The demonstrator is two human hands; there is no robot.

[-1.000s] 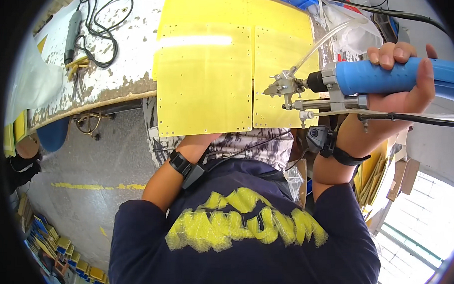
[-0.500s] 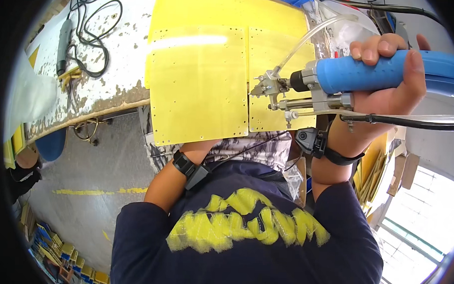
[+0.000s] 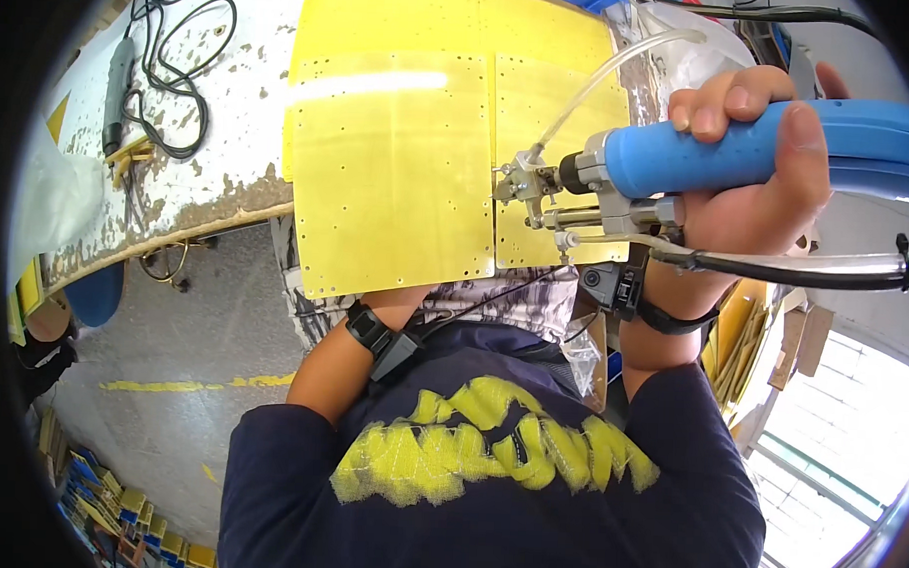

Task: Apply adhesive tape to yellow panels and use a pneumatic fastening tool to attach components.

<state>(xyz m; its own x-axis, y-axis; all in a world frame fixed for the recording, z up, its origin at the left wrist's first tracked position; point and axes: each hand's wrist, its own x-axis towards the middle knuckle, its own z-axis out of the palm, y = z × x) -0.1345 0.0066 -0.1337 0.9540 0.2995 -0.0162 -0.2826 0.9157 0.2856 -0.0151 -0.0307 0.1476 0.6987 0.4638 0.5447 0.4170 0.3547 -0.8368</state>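
My right hand [image 3: 744,154] is wrapped around the blue body of a power screwdriver [image 3: 694,157]. The tool lies almost level, with its metal feed head pointing left and a clear tube joined to it. Its tip is close to the right edge of a yellow drilled panel [image 3: 388,182]; whether they touch I cannot tell. A second yellow panel [image 3: 546,232] lies to the right, partly behind the tool head. Of my left hand [image 3: 402,298] only the part near the wrist shows below the front panel; the panel covers its fingers.
More yellow sheet [image 3: 404,20] lies behind the panels. At left on the worn white bench [image 3: 246,96] are a grey pen-shaped tool [image 3: 118,92] and a tangled black cable [image 3: 195,105]. Clear plastic [image 3: 62,195] covers the bench's left end. A black hose [image 3: 785,272] runs right from the screwdriver.
My right hand and the screwdriver have shifted slightly left, bringing the tool head along the front panel's right edge. The front panel has moved a little left and nearer to me.
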